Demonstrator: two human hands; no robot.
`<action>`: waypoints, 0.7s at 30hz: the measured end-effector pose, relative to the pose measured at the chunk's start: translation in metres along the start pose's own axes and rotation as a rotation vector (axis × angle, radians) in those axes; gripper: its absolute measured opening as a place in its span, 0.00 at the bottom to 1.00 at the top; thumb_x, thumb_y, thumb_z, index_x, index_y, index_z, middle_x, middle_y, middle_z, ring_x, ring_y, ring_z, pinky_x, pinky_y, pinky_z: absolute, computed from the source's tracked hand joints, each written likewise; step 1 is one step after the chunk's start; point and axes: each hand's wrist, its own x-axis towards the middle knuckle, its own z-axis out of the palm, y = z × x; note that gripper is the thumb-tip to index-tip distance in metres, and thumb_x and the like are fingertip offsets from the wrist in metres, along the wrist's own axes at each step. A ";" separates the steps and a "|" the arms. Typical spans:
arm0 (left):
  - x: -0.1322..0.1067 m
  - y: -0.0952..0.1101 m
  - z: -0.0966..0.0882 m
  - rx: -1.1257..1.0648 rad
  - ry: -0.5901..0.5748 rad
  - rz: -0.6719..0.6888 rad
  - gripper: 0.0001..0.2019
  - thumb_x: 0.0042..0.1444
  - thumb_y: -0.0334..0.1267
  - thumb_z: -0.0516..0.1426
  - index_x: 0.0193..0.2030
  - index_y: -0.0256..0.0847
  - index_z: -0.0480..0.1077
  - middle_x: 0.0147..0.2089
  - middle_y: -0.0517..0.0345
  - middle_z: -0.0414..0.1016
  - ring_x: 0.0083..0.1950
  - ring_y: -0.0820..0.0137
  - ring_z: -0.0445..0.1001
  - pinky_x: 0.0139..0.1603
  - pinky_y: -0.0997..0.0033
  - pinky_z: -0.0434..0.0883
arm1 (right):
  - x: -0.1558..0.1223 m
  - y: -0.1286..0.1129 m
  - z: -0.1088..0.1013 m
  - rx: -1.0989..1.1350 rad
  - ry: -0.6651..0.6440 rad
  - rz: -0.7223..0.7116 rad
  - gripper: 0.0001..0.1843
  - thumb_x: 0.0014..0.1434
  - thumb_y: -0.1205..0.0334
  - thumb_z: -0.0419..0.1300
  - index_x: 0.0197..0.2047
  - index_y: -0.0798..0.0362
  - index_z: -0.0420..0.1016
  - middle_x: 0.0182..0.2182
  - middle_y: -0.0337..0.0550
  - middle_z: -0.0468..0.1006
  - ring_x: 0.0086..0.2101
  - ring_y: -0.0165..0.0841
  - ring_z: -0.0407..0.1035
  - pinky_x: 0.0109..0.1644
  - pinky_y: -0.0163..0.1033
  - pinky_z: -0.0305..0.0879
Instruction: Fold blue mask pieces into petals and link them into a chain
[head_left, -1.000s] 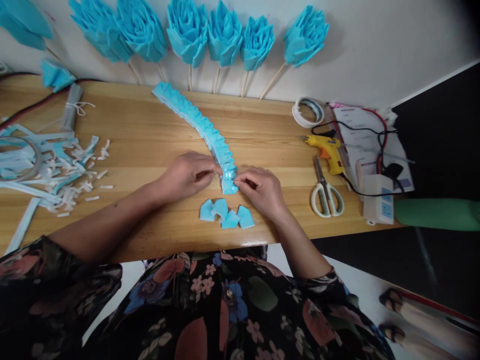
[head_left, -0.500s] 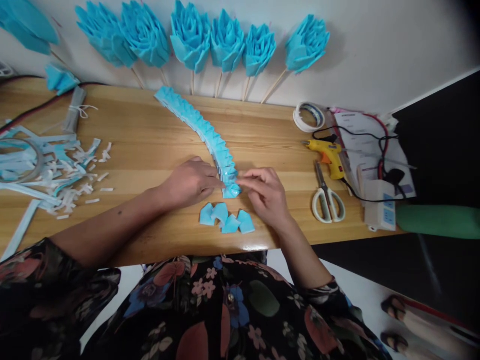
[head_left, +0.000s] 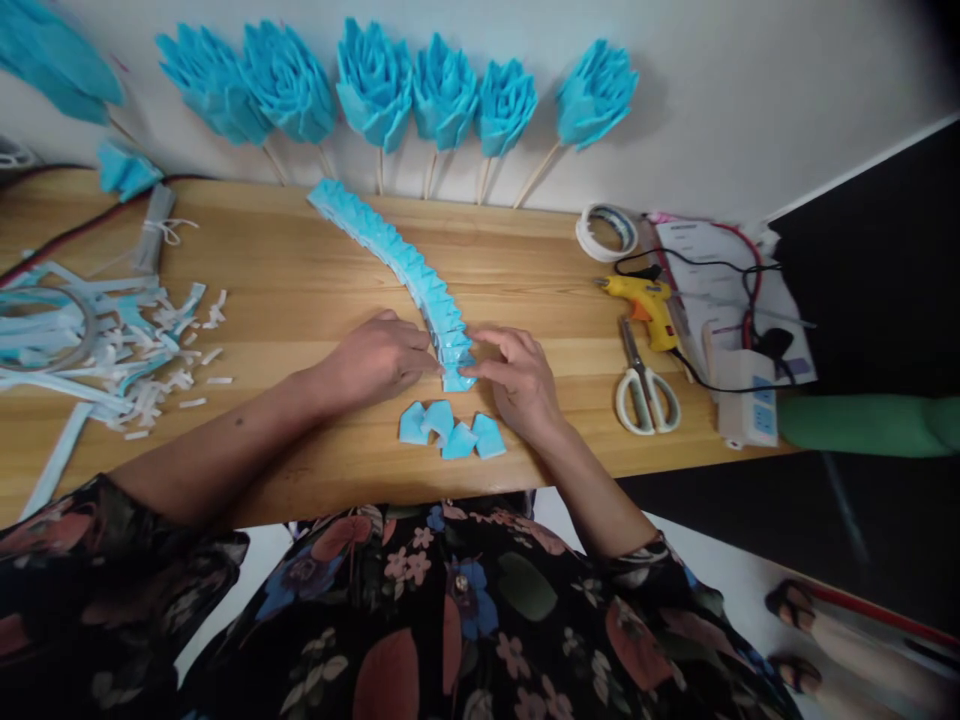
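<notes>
A long curved chain of folded blue paper pieces runs across the wooden table from the wall to my hands. My left hand lies against the left side of the chain's near end, fingers curled and pressing on it. My right hand presses on the same end from the right, fingertips on the last folded piece. Several loose folded blue pieces lie in a small cluster just in front of my hands, near the table's front edge.
Blue paper flowers on sticks lean against the wall. Paper strips and scraps are piled at the left. At the right lie a tape roll, yellow glue gun, scissors, power strip and cables.
My right hand's fingers, lifted and pinching half a second ago, have come down flat onto the chain's end. My left hand stays pressed against the chain.
</notes>
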 end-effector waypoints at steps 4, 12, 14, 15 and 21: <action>-0.003 0.000 -0.001 -0.004 -0.007 -0.024 0.16 0.66 0.33 0.50 0.44 0.47 0.80 0.33 0.57 0.78 0.38 0.67 0.74 0.40 0.66 0.61 | -0.001 0.003 -0.001 0.057 0.151 -0.019 0.22 0.64 0.74 0.51 0.37 0.42 0.83 0.52 0.39 0.78 0.50 0.37 0.68 0.51 0.48 0.68; -0.003 -0.002 0.000 -0.119 0.076 -0.047 0.15 0.63 0.33 0.51 0.43 0.45 0.81 0.37 0.55 0.81 0.38 0.69 0.77 0.41 0.68 0.65 | 0.002 -0.005 0.007 -0.049 0.059 -0.087 0.21 0.64 0.73 0.53 0.37 0.42 0.84 0.55 0.39 0.77 0.53 0.38 0.66 0.56 0.50 0.66; -0.003 -0.003 0.000 -0.227 0.121 -0.056 0.16 0.64 0.32 0.51 0.43 0.44 0.81 0.38 0.55 0.82 0.37 0.71 0.77 0.40 0.71 0.67 | 0.003 -0.004 0.007 -0.060 0.040 -0.072 0.21 0.63 0.75 0.53 0.36 0.42 0.84 0.54 0.39 0.77 0.53 0.38 0.66 0.56 0.49 0.66; -0.002 -0.002 0.001 -0.259 0.132 -0.066 0.16 0.64 0.32 0.50 0.44 0.44 0.81 0.39 0.55 0.82 0.37 0.72 0.78 0.40 0.72 0.67 | 0.003 -0.004 0.007 -0.060 0.032 -0.064 0.21 0.63 0.75 0.53 0.36 0.42 0.84 0.54 0.38 0.77 0.53 0.37 0.66 0.56 0.49 0.66; -0.001 0.008 0.001 -0.075 0.082 -0.104 0.16 0.60 0.30 0.52 0.42 0.47 0.81 0.41 0.57 0.83 0.41 0.69 0.79 0.43 0.69 0.67 | 0.003 -0.003 0.006 -0.060 0.007 -0.038 0.21 0.63 0.76 0.53 0.37 0.42 0.83 0.55 0.38 0.77 0.55 0.36 0.66 0.56 0.49 0.65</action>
